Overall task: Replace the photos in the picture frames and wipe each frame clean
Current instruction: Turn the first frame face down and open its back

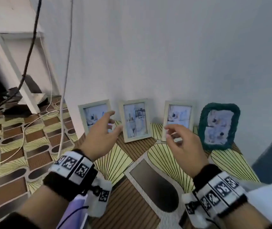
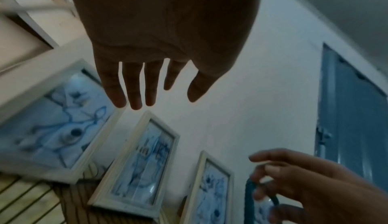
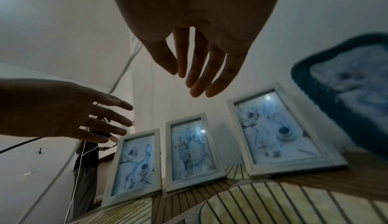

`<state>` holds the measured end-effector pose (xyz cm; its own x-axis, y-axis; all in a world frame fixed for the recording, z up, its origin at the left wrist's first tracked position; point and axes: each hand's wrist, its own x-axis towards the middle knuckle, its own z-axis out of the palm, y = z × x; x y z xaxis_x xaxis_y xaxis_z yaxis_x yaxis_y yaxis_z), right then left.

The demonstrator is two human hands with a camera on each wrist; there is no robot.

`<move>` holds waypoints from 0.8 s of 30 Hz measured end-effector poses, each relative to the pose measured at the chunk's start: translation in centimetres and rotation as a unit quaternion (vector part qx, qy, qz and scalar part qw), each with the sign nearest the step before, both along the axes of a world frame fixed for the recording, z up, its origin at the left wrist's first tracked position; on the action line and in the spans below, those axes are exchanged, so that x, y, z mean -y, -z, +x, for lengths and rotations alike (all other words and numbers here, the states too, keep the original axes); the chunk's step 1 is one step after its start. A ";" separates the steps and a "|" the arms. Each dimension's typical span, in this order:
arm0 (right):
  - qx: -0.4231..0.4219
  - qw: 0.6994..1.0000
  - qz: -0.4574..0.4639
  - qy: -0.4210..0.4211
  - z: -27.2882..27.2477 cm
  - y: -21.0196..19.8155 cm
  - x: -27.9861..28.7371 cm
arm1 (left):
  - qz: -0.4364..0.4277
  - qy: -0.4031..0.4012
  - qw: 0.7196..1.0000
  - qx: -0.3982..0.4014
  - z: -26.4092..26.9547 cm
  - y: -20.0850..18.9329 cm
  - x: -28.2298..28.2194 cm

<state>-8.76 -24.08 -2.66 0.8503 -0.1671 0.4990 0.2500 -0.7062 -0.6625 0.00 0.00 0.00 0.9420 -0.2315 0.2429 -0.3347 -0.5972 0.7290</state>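
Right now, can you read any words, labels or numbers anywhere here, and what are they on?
No readable words or numbers.
Wristbands: black-and-white square code patterns, no letters.
Photos in the three white frames and the green frame: blurred pictures, no text legible.

From the head view the left hand [image 1: 101,134] covers the lower right part of the leftmost white frame [image 1: 94,116], and the right hand [image 1: 184,142] hides the bottom of the third white frame [image 1: 178,119], so I cannot tell if either hand touches a frame. The photos behind the glass are too blurred to make out what they show. In the left wrist view the green frame [image 2: 251,199] is mostly cut off by the bottom edge and partly behind the right hand's fingers [image 2: 270,169], and in the right wrist view this frame is smeared and cut by the right edge.
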 end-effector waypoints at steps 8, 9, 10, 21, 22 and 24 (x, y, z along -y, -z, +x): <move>-0.182 0.978 0.089 -0.043 10.7 2.5 -0.2 | -0.083 -0.021 0.980 -0.179 7.5 4.5 4.6; -0.199 0.975 0.090 -0.042 11.6 2.5 -0.4 | -0.091 -0.022 0.978 -0.187 7.8 4.9 4.9; -0.216 0.972 0.091 -0.038 12.4 2.7 -0.5 | -0.093 -0.026 0.977 -0.192 8.0 5.1 5.2; -0.268 0.951 0.153 -0.039 13.1 2.3 -1.5 | -0.153 -0.001 0.964 -0.218 9.1 6.5 4.7; -0.264 0.950 0.162 -0.036 12.5 1.9 -1.5 | -0.153 -0.001 0.964 -0.218 8.7 6.1 4.6; -0.245 0.952 0.179 -0.035 11.1 0.7 -1.6 | -0.144 0.004 0.969 -0.203 7.6 4.9 4.3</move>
<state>2.37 -22.49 -3.38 0.9817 -0.1862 -0.0386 -0.1128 -0.4067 -0.9066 7.59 -4.30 -4.88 0.9718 -0.2174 -0.0914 0.0102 -0.3485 0.9372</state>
